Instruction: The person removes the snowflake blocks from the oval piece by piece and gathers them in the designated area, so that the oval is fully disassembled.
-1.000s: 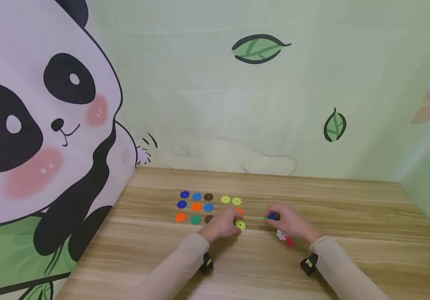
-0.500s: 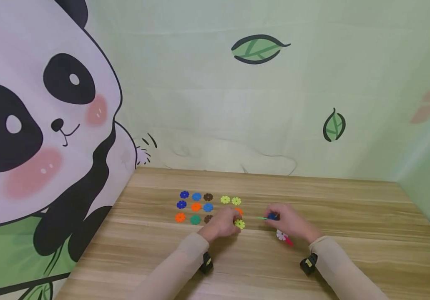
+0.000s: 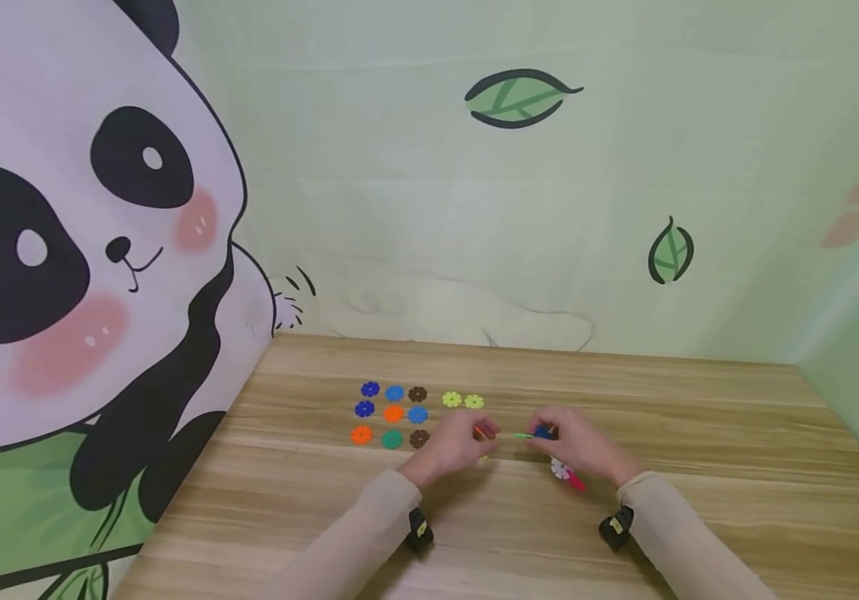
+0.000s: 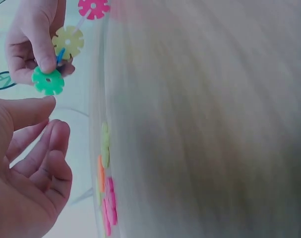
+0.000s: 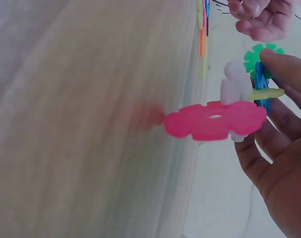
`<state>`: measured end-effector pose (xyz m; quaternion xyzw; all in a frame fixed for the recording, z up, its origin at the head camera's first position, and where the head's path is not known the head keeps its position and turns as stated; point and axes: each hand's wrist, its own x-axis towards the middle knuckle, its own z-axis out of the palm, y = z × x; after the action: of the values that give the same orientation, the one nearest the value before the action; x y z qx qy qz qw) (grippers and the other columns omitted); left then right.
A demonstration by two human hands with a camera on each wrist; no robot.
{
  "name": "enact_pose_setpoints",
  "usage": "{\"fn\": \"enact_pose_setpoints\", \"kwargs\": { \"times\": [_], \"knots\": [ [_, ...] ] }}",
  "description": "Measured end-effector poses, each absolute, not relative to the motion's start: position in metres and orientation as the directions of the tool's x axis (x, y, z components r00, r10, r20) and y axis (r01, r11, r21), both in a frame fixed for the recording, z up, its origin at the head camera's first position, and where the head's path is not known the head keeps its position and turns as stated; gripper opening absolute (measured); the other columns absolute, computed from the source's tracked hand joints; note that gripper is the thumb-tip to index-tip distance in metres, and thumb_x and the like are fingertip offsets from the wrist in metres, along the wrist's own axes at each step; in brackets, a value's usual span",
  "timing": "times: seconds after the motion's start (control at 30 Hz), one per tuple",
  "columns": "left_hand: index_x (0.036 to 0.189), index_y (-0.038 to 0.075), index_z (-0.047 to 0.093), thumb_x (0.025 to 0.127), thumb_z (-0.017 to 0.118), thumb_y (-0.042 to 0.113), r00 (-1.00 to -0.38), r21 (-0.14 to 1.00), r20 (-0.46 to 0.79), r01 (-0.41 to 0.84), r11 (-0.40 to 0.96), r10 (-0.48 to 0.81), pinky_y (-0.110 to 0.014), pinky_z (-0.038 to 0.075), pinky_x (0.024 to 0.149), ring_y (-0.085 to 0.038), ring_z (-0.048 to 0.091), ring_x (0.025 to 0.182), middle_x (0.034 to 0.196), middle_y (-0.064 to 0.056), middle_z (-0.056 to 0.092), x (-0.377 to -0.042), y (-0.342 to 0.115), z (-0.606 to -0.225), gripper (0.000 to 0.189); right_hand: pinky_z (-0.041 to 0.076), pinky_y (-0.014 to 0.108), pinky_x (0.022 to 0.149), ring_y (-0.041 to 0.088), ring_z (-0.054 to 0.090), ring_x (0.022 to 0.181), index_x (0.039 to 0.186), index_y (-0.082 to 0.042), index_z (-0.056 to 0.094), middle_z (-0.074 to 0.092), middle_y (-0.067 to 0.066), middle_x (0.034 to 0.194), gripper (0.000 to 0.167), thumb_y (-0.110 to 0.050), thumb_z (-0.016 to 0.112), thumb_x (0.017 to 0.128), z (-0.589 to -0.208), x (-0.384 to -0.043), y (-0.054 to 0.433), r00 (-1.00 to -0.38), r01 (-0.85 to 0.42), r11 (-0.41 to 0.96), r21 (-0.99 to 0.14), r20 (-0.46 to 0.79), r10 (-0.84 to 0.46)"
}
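Slotted snowflake discs joined in a chain are pinched by my right hand [image 3: 577, 438]. The chain shows a green disc [image 5: 253, 60], a blue disc [image 5: 260, 77], a yellow disc [image 4: 69, 41], a white disc [image 3: 561, 469] and a pink disc [image 5: 214, 121]. My thumb lies on the green and blue end. Left of it, my left hand [image 3: 455, 442] hovers low over the tabletop, its fingers loosely bent, with no disc visible in its grasp in the wrist views. An orange disc [image 3: 481, 432] shows through its fingers; a yellow disc below it is mostly covered.
Loose discs lie in rows on the wooden table [image 3: 309, 517]: dark blue [image 3: 370, 389], light blue [image 3: 395, 393], brown [image 3: 417, 394], orange [image 3: 362, 435], green [image 3: 392, 439] and yellow-green [image 3: 451, 400]. Pink discs [image 4: 110, 201] appear edge-on in the left wrist view. A panda-printed wall stands behind.
My left hand has shifted slightly right and up, now covering most of the orange and yellow discs that showed before. The right hand and its chain stay nearly still.
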<state>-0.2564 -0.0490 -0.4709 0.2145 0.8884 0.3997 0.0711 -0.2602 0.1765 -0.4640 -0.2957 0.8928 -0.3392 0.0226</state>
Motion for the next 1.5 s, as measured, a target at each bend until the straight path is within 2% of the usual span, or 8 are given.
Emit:
{"fn": "enact_pose_setpoints", "kwargs": {
  "times": [0.3, 0.43, 0.7, 0.9, 1.3, 1.5],
  "knots": [
    [0.097, 0.006, 0.067, 0.085, 0.070, 0.007, -0.883, 0.817, 0.074, 0.320, 0.479, 0.464, -0.020, 0.050, 0.063, -0.008, 0.059, 0.076, 0.090, -0.002, 0.066, -0.252, -0.037, -0.471, 0.012, 0.046, 0.026, 0.065, 0.010, 0.054, 0.074, 0.085, -0.017, 0.065, 0.061, -0.010, 0.082, 0.007, -0.012, 0.070, 0.086, -0.466, -0.262, 0.176, -0.813, -0.527, 0.579, -0.622, 0.170, -0.557],
    [0.094, 0.006, 0.066, 0.084, 0.070, 0.004, -0.877, 0.823, 0.089, 0.332, 0.461, 0.472, -0.020, 0.050, 0.060, -0.007, 0.058, 0.073, 0.085, 0.001, 0.064, -0.251, -0.032, -0.472, 0.011, 0.047, 0.026, 0.066, 0.008, 0.054, 0.076, 0.086, -0.017, 0.066, 0.061, -0.011, 0.084, 0.007, -0.012, 0.071, 0.086, -0.469, -0.263, 0.176, -0.797, -0.554, 0.570, -0.607, 0.188, -0.574],
    [0.088, 0.008, 0.066, 0.083, 0.070, 0.004, -0.872, 0.789, 0.129, 0.379, 0.483, 0.472, -0.018, 0.048, 0.058, -0.004, 0.055, 0.067, 0.078, 0.005, 0.062, -0.253, -0.025, -0.474, 0.008, 0.048, 0.025, 0.067, 0.007, 0.054, 0.078, 0.086, -0.021, 0.066, 0.062, -0.012, 0.085, 0.008, -0.016, 0.072, 0.085, -0.470, -0.263, 0.175, -0.779, -0.571, 0.541, -0.618, 0.200, -0.594],
    [0.083, 0.008, 0.065, 0.082, 0.070, 0.001, -0.881, 0.776, 0.148, 0.385, 0.500, 0.449, -0.018, 0.048, 0.055, -0.003, 0.054, 0.064, 0.075, 0.005, 0.061, -0.253, -0.021, -0.477, 0.009, 0.049, 0.026, 0.068, 0.008, 0.055, 0.079, 0.086, -0.017, 0.066, 0.062, -0.010, 0.086, 0.008, -0.013, 0.072, 0.084, -0.469, -0.262, 0.174, -0.774, -0.575, 0.527, -0.626, 0.208, -0.598],
    [0.083, 0.011, 0.065, 0.083, 0.067, 0.004, -0.914, 0.762, 0.199, 0.372, 0.531, 0.355, -0.019, 0.047, 0.052, -0.004, 0.054, 0.064, 0.077, 0.006, 0.061, -0.250, -0.026, -0.474, 0.007, 0.050, 0.027, 0.064, 0.013, 0.058, 0.076, 0.092, -0.014, 0.061, 0.062, -0.002, 0.088, 0.005, -0.018, 0.064, 0.091, -0.470, -0.262, 0.179, -0.832, -0.458, 0.552, -0.696, 0.117, -0.543],
    [0.084, 0.009, 0.065, 0.083, 0.066, 0.003, -0.920, 0.770, 0.176, 0.350, 0.533, 0.350, -0.020, 0.047, 0.052, -0.006, 0.053, 0.063, 0.075, 0.007, 0.059, -0.252, -0.028, -0.472, 0.006, 0.048, 0.026, 0.057, 0.012, 0.056, 0.065, 0.089, -0.012, 0.060, 0.062, 0.001, 0.080, 0.005, -0.015, 0.064, 0.091, -0.468, -0.259, 0.179, -0.835, -0.451, 0.550, -0.703, 0.115, -0.538]
  ]
}}
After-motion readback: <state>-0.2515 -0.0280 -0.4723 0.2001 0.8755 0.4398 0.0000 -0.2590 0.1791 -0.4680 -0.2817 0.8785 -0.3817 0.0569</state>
